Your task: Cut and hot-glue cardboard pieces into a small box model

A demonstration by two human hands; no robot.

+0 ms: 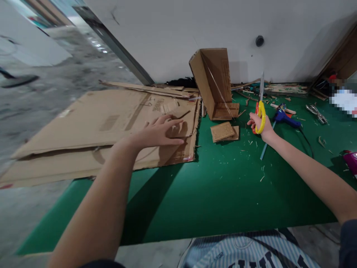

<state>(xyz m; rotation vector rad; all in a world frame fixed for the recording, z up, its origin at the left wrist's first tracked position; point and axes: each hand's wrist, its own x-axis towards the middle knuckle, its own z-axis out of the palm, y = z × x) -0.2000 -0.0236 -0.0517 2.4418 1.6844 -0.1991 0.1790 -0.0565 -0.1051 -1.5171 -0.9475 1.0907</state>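
Note:
My left hand [160, 132] is over the right end of a large flattened cardboard sheet [117, 111], fingers spread; I cannot tell whether the fingertips touch it. In my right hand [263, 128] is a pair of scissors [261, 108] with yellow and red handles, its blades pointing up and away from me. Between the hands stands a folded cardboard piece [216, 82] with an upright back and a short base. Just in front of it lie small cardboard rectangles [223, 132], one overlapping another.
Right of the scissors lies a blue glue gun [288, 120] with a glue stick and a cable. Farther right are a metal tool [316, 113] and a magenta object [350, 162]. Scraps litter the green table [223, 201] near the white wall [178, 41]. The cardboard sheet overhangs the table's left edge.

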